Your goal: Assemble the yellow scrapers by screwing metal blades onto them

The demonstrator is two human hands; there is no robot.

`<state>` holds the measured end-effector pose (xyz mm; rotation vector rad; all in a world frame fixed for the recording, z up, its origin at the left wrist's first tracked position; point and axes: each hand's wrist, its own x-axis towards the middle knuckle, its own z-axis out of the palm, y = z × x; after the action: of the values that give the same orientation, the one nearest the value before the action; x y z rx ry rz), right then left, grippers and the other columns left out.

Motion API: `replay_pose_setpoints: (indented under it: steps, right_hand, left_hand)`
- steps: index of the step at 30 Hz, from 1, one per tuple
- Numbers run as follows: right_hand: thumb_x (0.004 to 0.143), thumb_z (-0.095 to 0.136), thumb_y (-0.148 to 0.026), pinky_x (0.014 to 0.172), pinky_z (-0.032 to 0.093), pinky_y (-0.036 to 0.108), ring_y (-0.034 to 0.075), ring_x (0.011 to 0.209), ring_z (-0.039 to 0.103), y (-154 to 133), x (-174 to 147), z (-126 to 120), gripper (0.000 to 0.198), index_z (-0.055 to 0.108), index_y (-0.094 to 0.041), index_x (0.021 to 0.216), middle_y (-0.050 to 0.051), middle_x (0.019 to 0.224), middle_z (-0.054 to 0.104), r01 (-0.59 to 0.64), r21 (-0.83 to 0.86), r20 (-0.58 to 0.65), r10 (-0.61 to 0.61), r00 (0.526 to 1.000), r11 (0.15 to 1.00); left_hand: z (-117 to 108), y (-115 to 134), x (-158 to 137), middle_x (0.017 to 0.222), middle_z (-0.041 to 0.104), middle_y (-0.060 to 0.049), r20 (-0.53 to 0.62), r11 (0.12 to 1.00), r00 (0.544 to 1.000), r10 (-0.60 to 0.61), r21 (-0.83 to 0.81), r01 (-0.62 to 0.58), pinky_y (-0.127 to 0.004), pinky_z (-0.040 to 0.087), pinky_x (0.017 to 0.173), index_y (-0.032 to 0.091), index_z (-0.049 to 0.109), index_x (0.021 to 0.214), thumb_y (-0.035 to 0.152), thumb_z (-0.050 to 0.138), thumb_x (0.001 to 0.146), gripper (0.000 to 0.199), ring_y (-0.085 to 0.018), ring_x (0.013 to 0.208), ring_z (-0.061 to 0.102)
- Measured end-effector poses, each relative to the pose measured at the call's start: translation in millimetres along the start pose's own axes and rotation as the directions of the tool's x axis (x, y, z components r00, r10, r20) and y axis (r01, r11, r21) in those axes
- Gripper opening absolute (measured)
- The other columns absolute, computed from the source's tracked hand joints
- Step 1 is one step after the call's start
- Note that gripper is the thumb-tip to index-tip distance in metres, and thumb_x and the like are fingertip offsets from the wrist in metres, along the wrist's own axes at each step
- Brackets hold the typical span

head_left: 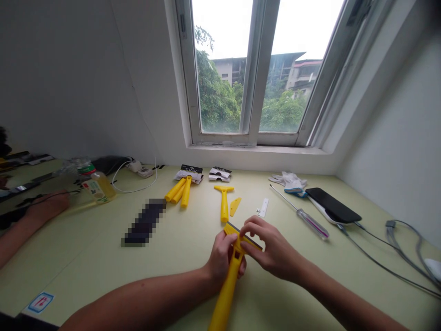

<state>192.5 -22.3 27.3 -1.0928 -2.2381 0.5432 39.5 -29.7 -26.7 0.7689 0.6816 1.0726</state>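
Observation:
A yellow scraper (pixel 225 294) with a long handle and a wide head slants toward me near the table's front. My left hand (pixel 219 258) is closed around its neck, the thumb on the head. At the head, my right hand (pixel 277 250) has its thumb and index finger bent into a pinch; anything between them is too small to make out. A grey blade strip (pixel 257 243) runs along the head's far edge. Just beyond lie another yellow scraper (pixel 224 204), a small yellow plate (pixel 234 206), a white strip (pixel 264 208) and several tiny screws (pixel 258 211).
Several yellow handles (pixel 177 192) and black-and-white packaging (pixel 189 173) lie farther back. A screwdriver (pixel 306 220), gloves (pixel 291 181), a phone (pixel 332 204) and cables (pixel 382 259) are at right. At left are a bottle (pixel 99 187) and another person's arm (pixel 37 218).

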Motion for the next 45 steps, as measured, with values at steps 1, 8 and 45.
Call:
replay_pose_setpoints:
  steps: [1, 8, 45]
  right_hand:
    - [0.084, 0.056, -0.026, 0.071, 0.046, 0.029, 0.016, 0.08, 0.055, 2, 1, -1, 0.013, 0.058, -0.021, 0.095, 0.005, 0.092, 0.06, -0.073, 0.087, 0.022, 0.071, 0.997, 0.994]
    - [0.078, 0.065, -0.037, 0.055, 0.038, 0.023, 0.012, 0.063, 0.05, 17, 7, -1, 0.024, 0.058, -0.014, 0.08, 0.001, 0.07, 0.058, -0.371, 0.507, 0.301, 0.243, 0.922, 0.778]
    - [0.065, 0.075, -0.046, 0.051, 0.029, 0.022, 0.008, 0.054, 0.041, 29, 13, -26, 0.039, 0.053, -0.014, 0.065, -0.004, 0.057, 0.049, -0.473, 0.589, 0.333, 0.336, 0.881, 0.655]
  left_hand:
    - [0, 0, 0, 0.04, 0.046, 0.004, 0.009, 1.0, 1.0, 0.0, 0.003, 0.0, -0.02, 0.031, 0.028, 0.019, 0.04, 0.084, 0.036, 0.04, 0.086, 0.017, -0.013, 0.03, 0.044]
    - [3, -1, -4, 0.048, 0.049, 0.005, 0.061, 0.999, 0.998, 0.027, 0.038, -0.03, -0.018, 0.031, 0.027, 0.018, 0.04, 0.085, 0.037, 0.048, 0.084, 0.02, -0.01, 0.03, 0.044]
    - [9, 53, -6, 0.122, 0.044, -0.012, 0.389, 0.115, 0.745, 0.543, 0.844, -0.525, -0.041, 0.05, 0.082, 0.023, 0.052, 0.109, 0.024, 0.056, 0.082, 0.028, -0.026, 0.107, 0.05]
